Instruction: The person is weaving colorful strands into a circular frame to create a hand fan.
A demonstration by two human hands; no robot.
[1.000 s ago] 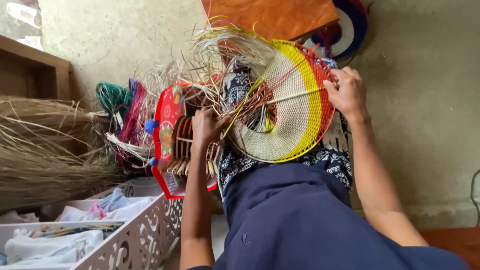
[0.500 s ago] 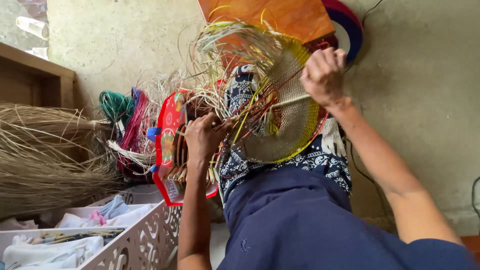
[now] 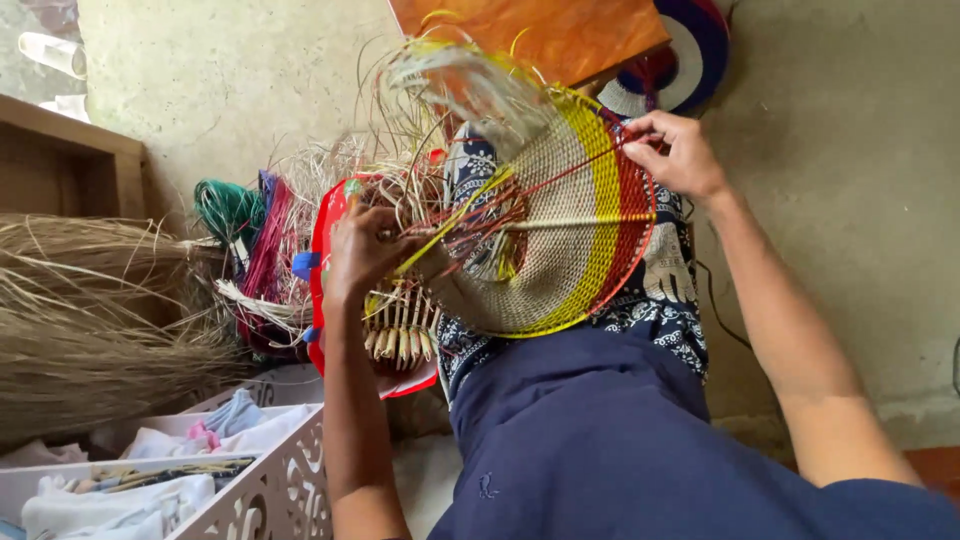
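A round woven disc (image 3: 570,220) with a cream middle, a yellow band and a red outer band rests tilted on my lap. Loose straw and coloured strands fan out from its centre. My right hand (image 3: 680,155) pinches a red strand at the disc's upper right rim. My left hand (image 3: 365,245) grips the bundle of loose strands at the disc's left side, just over a red tray (image 3: 325,270) that carries wooden-looking sticks (image 3: 400,335).
Dry straw bundles (image 3: 90,310) lie at the left, with green (image 3: 225,205) and magenta (image 3: 265,245) fibre hanks beside them. A white cut-out basket (image 3: 270,475) of cloths stands at the lower left. An orange board (image 3: 530,35) and another woven disc (image 3: 690,60) lie ahead.
My right hand moved along the rim and now pinches a red strand. My left hand shifted left onto the loose strands. The disc turned to face me more flatly.
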